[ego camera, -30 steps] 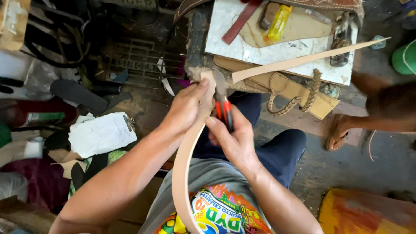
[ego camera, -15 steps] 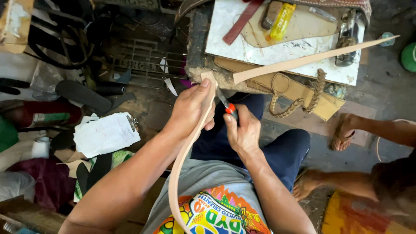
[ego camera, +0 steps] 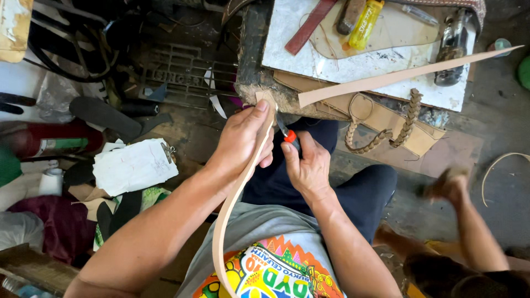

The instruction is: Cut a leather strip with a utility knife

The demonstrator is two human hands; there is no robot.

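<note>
The left hand is closed around a long tan leather strip, thumb and fingers pinching it near its upper end, just below the edge of the surface. The strip curves down from that grip past the forearm to the printed shirt at the bottom of the view. The right hand is wrapped tight around a small knife with an orange-red handle, its blade pointing up toward the strip's top, just beside the left thumb (whether the blade touches the leather cannot be told). A second, narrower tan strip lies slantwise across the white slab of the surface, tapering to a point at the right. On the slab sit a yellow bottle and a reddish-brown ruler-like bar. A braided cord hangs over the front edge. Another person's hand is blurred at the right.
</note>
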